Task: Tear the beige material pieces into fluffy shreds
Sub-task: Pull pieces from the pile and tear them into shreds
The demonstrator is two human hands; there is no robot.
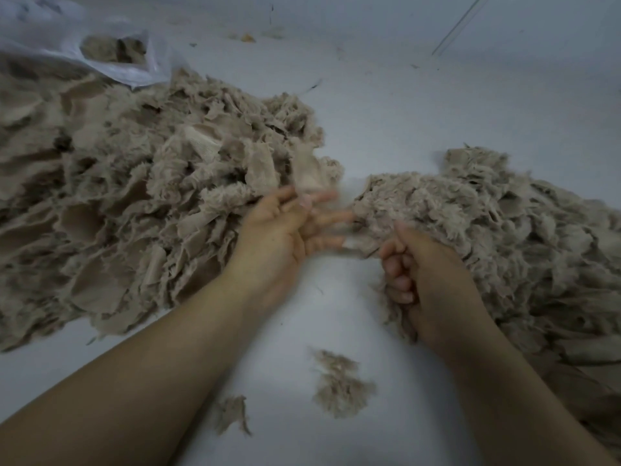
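Two beige piles, two loose tufts, two hands.

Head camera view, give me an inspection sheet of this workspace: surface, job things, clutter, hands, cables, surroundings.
Surface: pale grey-white sheet, dotted with lint and stray threads.
Job's things: large left pile of beige pieces, many with flat woven backing showing; right pile looks fluffier, more shredded.
Clutter: two loose tufts near the forearms; a small orange scrap far back.
Hands: left hand has spread fingers, blurred by motion; whether it pinches anything is unclear. Right hand grips fluffy material at the right pile's edge.
Cables: nothing seen; a thin straight line at top right cannot be identified.
Surroundings: white plastic bag at top left with beige pieces inside.
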